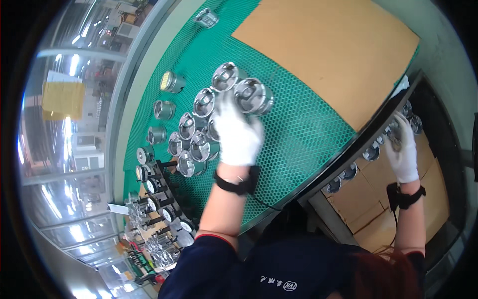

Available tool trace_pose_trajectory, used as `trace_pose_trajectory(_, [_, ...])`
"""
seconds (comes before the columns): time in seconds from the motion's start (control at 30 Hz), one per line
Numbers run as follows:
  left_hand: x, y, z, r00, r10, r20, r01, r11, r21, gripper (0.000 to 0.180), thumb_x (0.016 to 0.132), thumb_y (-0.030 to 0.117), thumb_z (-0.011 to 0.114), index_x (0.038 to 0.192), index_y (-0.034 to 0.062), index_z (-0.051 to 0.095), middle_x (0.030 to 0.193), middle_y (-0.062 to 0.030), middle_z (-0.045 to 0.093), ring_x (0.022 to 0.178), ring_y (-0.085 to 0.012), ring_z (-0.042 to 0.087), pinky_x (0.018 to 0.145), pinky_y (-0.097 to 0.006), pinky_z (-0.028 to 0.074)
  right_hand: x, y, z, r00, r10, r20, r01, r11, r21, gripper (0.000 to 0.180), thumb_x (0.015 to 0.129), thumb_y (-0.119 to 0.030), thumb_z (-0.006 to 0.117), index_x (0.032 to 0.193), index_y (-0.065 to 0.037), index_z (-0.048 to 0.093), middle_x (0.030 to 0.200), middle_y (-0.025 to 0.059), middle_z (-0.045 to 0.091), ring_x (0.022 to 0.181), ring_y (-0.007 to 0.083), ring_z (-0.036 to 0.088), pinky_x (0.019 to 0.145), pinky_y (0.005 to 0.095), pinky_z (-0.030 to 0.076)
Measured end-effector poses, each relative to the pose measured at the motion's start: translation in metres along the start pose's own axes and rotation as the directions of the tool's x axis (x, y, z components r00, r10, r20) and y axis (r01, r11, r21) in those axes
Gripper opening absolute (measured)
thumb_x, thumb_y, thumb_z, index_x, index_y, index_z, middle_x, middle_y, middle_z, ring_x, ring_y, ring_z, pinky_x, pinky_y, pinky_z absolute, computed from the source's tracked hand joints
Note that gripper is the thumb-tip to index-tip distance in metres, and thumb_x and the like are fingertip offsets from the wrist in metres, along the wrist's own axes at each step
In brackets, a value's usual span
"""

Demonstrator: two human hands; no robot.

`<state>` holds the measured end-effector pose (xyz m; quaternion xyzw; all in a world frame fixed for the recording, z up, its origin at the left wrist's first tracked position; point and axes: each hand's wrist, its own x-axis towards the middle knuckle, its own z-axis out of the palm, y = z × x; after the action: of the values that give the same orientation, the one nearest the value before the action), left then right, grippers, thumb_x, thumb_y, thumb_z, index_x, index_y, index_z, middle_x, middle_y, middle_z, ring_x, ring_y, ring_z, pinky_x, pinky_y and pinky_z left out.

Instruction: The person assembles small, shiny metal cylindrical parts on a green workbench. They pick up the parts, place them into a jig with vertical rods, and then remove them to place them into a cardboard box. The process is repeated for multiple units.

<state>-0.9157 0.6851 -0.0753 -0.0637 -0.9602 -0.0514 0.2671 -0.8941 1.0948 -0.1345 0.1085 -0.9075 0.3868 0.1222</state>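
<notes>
My left hand (238, 133), in a white glove, rests on a cluster of shiny metal pistons (199, 129) that lie on a green mesh mat (298, 124). Its fingers touch the large piston (255, 95) at the cluster's far end. My right hand (403, 149), also gloved, reaches into a cardboard-lined box (383, 179) below the table edge and closes on a piston (396, 133) in a row of pistons (348, 172) there.
A brown cardboard sheet (328, 50) covers the far part of the mat. A column of single pistons (162, 109) lies left of the cluster, one more (206, 18) far up. A dark rack with round parts (164, 199) stands at the left near edge.
</notes>
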Motion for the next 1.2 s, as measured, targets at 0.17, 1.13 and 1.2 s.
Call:
trace_pose_trajectory(0.17, [-0.009, -0.131, 0.008, 0.793, -0.371, 0.484, 0.219, 0.914, 0.342, 0.088, 0.080, 0.030, 0.070, 0.149, -0.0102, 0.035, 0.151, -0.0295, 0.044, 0.144, -0.0437, 0.038, 0.123, -0.046, 0.027, 0.110, -0.153, 0.087, 0.893, -0.374, 0.251, 0.354, 0.927, 0.123, 0.049, 0.084, -0.005, 0.069, 0.131, -0.006, 0.057, 0.136, 0.0210, 0.058, 0.116, 0.0407, 0.062, 0.097, 0.0457, 0.052])
trace_pose_trajectory(1.13, [-0.002, -0.061, -0.028, 0.825, -0.257, 0.504, 0.206, 0.966, 0.155, 0.041, 0.079, 0.016, 0.072, 0.117, 0.0017, 0.065, 0.105, -0.0255, 0.072, 0.098, -0.0426, 0.069, 0.087, -0.050, 0.056, -0.055, -0.099, -0.098, 0.793, 0.011, 0.609, 0.111, 0.981, -0.162, 0.055, 0.071, -0.017, 0.080, 0.118, -0.004, 0.055, 0.127, 0.0197, 0.056, 0.082, 0.0409, 0.069, 0.071, 0.0476, 0.058])
trace_pose_trajectory(1.2, [-0.012, -0.018, -0.038, 0.851, -0.256, 0.458, 0.141, 0.952, 0.271, 0.042, 0.078, 0.013, 0.070, 0.117, -0.0022, 0.064, 0.105, -0.0275, 0.071, 0.099, -0.0452, 0.068, 0.088, -0.049, 0.055, -0.112, -0.053, -0.147, 0.807, 0.175, 0.564, -0.007, 0.958, -0.288, 0.053, 0.068, -0.017, 0.083, 0.113, -0.004, 0.058, 0.127, 0.0202, 0.056, 0.083, 0.0406, 0.070, 0.072, 0.0491, 0.059])
